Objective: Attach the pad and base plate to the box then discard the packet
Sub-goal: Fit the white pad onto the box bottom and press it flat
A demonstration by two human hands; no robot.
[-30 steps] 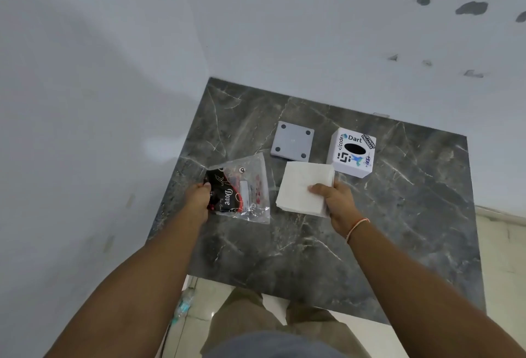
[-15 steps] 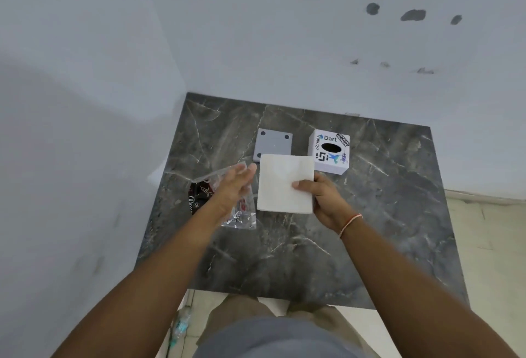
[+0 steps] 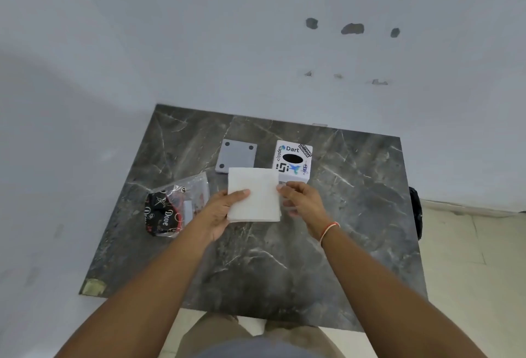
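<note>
A white square pad (image 3: 254, 194) is held above the dark marble table (image 3: 355, 215) between both hands. My left hand (image 3: 220, 214) grips its left edge with the thumb on top. My right hand (image 3: 301, 201) pinches its right edge. Behind the pad lies the grey base plate (image 3: 236, 155) with dark dots at its corners, its near edge hidden by the pad. To its right stands the white box (image 3: 293, 163) covered in stickers, with a dark oval hole on top. A clear plastic packet (image 3: 176, 204) with black printed contents lies to the left.
The table sits in a corner, with grey walls close behind and to the left. Its front edge is near my legs. Tiled floor shows on the right, where a dark object (image 3: 416, 215) sits beside the table's right edge.
My left hand has left the packet and taken hold of the pad's left edge. The pad has been lifted off the table and now sits between both hands.
</note>
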